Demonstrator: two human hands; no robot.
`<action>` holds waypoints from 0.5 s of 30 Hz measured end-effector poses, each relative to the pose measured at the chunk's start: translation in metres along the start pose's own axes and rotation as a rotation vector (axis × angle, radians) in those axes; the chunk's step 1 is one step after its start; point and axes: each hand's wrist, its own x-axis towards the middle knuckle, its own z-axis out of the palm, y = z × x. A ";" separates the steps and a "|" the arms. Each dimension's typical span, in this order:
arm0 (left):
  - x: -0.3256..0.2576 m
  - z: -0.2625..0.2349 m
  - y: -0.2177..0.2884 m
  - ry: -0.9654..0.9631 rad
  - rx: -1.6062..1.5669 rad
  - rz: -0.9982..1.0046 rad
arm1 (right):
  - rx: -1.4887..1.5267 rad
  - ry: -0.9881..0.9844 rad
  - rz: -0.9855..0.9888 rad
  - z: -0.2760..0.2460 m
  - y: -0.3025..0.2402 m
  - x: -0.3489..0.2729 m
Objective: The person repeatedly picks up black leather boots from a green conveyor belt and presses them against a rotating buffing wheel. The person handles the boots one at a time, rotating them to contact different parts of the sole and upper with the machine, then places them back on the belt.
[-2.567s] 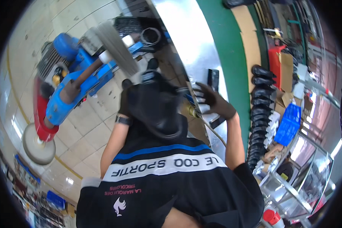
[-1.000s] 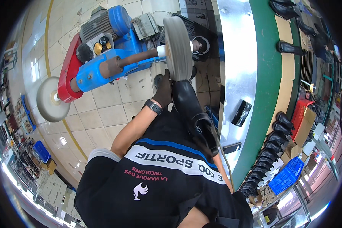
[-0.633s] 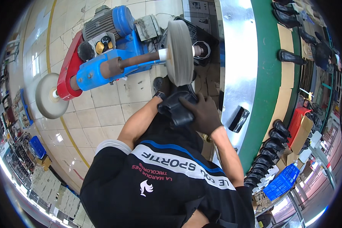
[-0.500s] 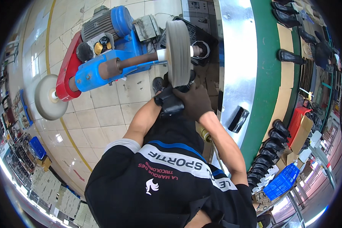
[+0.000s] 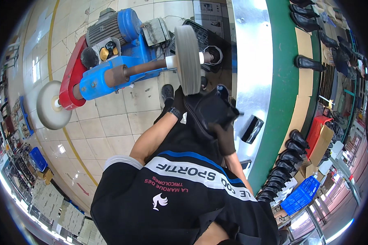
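I hold a black shoe [image 5: 208, 108] in both gloved hands, pressed against the lower edge of a grey buffing wheel [image 5: 188, 59]. My left hand [image 5: 178, 102] in a black glove grips the shoe's left end, close under the wheel. My right hand [image 5: 224, 136] in a black glove grips it from below on the right. The wheel sits on the shaft of a blue and red polishing machine [image 5: 106, 73] with a motor on top.
A second white round buffing pad [image 5: 49, 104] is on the machine's far left end. A shiny metal bench [image 5: 253, 61] with a green edge runs at right, with a black object [image 5: 252, 128] on it. Rows of black shoes [image 5: 288, 159] and a blue crate [image 5: 300, 196] lie beyond.
The shoe has shifted right and turned against the wheel's edge. My right hand has slid from the top of the shoe to under it.
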 end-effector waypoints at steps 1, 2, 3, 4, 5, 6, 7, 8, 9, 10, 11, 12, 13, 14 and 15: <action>0.005 -0.033 0.006 0.115 0.411 0.123 | 0.080 -0.015 0.089 0.003 -0.002 0.014; 0.009 -0.075 0.016 0.242 0.817 0.255 | 0.150 -0.040 0.104 0.008 -0.004 0.026; 0.009 -0.084 0.022 0.309 0.821 0.280 | 0.240 -0.042 0.120 0.010 0.000 0.040; 0.007 -0.090 0.029 0.380 0.824 0.312 | 0.329 -0.050 0.134 0.013 0.000 0.054; 0.001 -0.077 0.032 0.382 0.426 0.244 | 0.363 -0.095 0.237 0.010 0.003 0.068; -0.007 -0.074 0.036 0.376 0.023 0.179 | 0.389 -0.148 0.339 0.004 0.001 0.080; -0.019 -0.073 0.043 0.367 0.044 0.259 | 0.413 -0.202 0.441 -0.001 -0.002 0.090; -0.034 -0.083 0.052 0.357 0.063 0.347 | 0.367 -0.402 0.520 -0.002 -0.020 0.093; -0.041 -0.070 0.054 0.342 0.085 0.417 | 0.358 -0.327 0.535 -0.004 -0.014 0.101; -0.052 -0.057 0.050 0.585 0.770 0.649 | 0.350 -0.253 0.549 -0.006 0.001 0.112; -0.062 -0.034 0.051 0.656 1.353 0.756 | 0.347 -0.180 0.569 -0.008 0.014 0.119; -0.072 -0.010 0.053 0.849 1.904 0.908 | 0.327 -0.187 0.591 -0.009 0.021 0.122; -0.076 0.005 0.056 0.844 2.030 0.973 | 0.301 -0.199 0.613 -0.009 0.026 0.123; -0.079 0.022 0.059 0.833 2.155 1.039 | 0.275 -0.210 0.636 -0.008 0.031 0.122; -0.079 0.042 0.062 0.813 2.278 1.108 | 0.300 -0.203 0.644 -0.005 0.035 0.120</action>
